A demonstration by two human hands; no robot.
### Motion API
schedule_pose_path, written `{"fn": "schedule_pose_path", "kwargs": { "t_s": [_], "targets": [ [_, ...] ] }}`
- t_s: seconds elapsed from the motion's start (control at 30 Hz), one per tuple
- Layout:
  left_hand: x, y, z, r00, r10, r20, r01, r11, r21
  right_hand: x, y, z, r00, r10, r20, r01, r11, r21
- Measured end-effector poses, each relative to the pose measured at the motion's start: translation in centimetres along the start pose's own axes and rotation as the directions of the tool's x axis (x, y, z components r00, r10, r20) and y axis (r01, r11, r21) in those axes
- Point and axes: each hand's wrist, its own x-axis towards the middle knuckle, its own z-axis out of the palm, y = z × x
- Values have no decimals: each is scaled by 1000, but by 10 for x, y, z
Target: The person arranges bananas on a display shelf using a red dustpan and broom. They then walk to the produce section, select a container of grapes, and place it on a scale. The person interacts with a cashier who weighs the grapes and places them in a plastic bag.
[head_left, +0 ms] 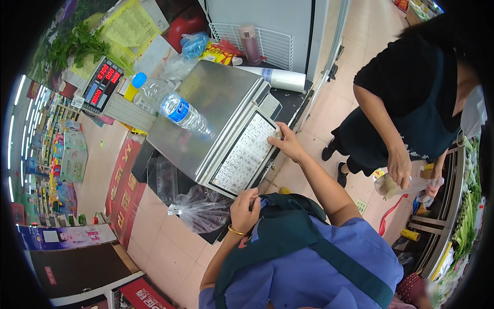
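Observation:
My right hand [287, 143] is at the right end of a price-computing scale's keypad [243, 152], its thumb over the keys and its other fingers along the edge. Beside the keypad's near left corner rests my left hand [245, 210], fingers bent, a gold bangle on the wrist; whether anything is inside it is hidden. The scale's steel platter [216, 92] carries a clear plastic bottle [179, 108] with a blue label. Red digits glow on the scale's display [103, 83]. Left of my left hand lies a clear plastic bag [200, 210].
A roll of plastic bags [285, 79], a pink flask [251, 44] and a white wire rack [278, 42] stand behind the scale. Green leafy stalks [81, 46] lie at the upper left. On the right, a person [405, 96] handles a clear bag [397, 185] near vegetable shelves [465, 220].

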Motion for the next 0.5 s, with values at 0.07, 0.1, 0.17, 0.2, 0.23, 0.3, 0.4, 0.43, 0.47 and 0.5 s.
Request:
{"fn": "schedule_pose_path", "kwargs": {
  "t_s": [0.07,0.1,0.17,0.2,0.23,0.3,0.4,0.43,0.47,0.5],
  "targets": [
    [1,1,4,999,-3,36,3,1000,2,0,1,1,1000,-2,-4,2,1000,-16],
    [4,2,6,998,11,54,-13,1000,25,1,0,-1,1000,0,-9,0,999,-35],
    [9,4,9,995,38,92,-45,997,69,2,-1,-1,1000,3,-17,-4,999,-47],
    [11,6,10,994,52,99,-61,994,90,2,-2,-1,1000,5,-24,-6,999,-40],
    [13,7,10,992,51,120,-65,990,124,1,-3,0,999,7,-31,-8,999,-32],
    [16,9,9,986,43,159,-74,978,194,-3,-13,8,998,27,-51,-29,998,-47],
    [14,6,15,982,30,185,-71,973,221,-2,-13,13,994,58,-90,-67,993,-96],
    [14,5,17,982,51,185,-95,967,238,0,-11,13,992,69,-109,-82,990,-116],
    [15,4,18,980,71,184,-118,960,255,1,-10,12,992,55,-113,-70,988,-137],
    [15,3,17,979,91,184,-140,951,275,2,-9,13,993,41,-114,-58,986,-156]
  ]
}}
